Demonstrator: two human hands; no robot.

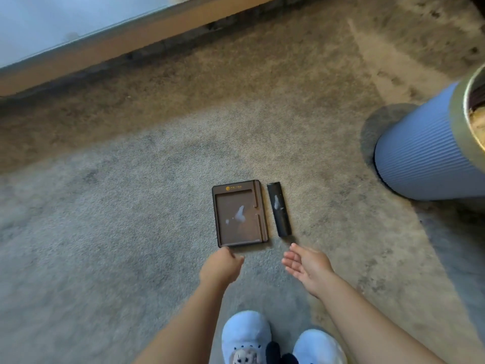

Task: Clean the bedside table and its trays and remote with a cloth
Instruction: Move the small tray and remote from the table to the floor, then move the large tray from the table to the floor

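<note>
Head view: we see the brown tray (240,214) and remote (279,209) on carpet, long axes near-to-far, just beyond our curled, empty left hand (222,265) and open right hand (307,265).

The tray (240,214) is dark brown with a small gold mark and white spots. The remote (279,209) is black with a white smear. The carpet (131,206) is speckled grey-brown. The ribbed bin (420,153) is pale blue. The slippers (245,334) are white.

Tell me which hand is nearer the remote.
Right. The right hand is open just below the remote's near end; the left hand is curled farther left, at the brown tray's near-left corner.
</note>
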